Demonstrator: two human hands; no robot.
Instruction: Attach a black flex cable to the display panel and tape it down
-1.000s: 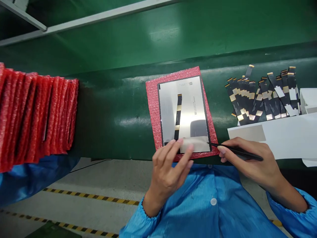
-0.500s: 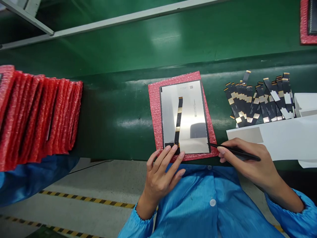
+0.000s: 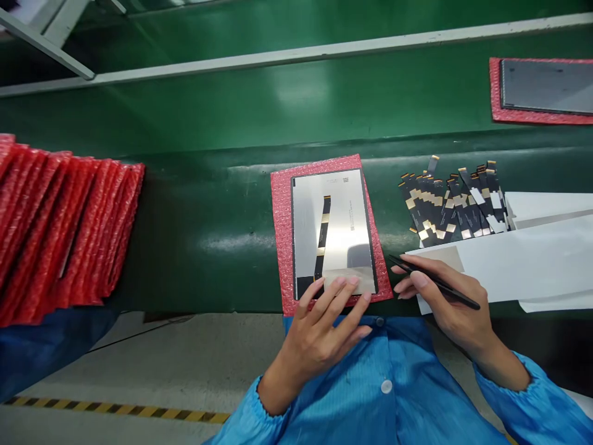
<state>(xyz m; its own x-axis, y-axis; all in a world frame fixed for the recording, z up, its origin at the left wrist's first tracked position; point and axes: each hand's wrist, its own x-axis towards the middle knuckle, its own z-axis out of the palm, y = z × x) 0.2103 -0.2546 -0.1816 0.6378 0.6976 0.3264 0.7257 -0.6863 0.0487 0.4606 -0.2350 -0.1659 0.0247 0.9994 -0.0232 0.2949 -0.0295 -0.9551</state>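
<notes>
A silver-backed display panel (image 3: 308, 235) with a dark border lies on a red bubble-wrap pouch (image 3: 281, 228) at the bench's front edge. A black flex cable (image 3: 322, 235) with gold patches runs up the panel from its lower edge. My left hand (image 3: 324, 321) has its fingers spread, the tips resting on the panel's lower end beside a pale strip (image 3: 352, 279). Black tweezers (image 3: 445, 288) are in my right hand (image 3: 456, 303), just right of the pouch. Their points face left, off the panel.
Several flex cables (image 3: 456, 204) lie in a pile to the right, behind white sheets (image 3: 519, 259). A row of red bubble-wrap pouches (image 3: 69, 228) leans at the left. Farther back, a dark panel (image 3: 546, 86) sits on another pouch on the green bench (image 3: 213, 210).
My left hand has slid right along the panel's lower end, onto the pale strip. The tweezers' tips have drawn away from the panel's right edge. The head view has shifted.
</notes>
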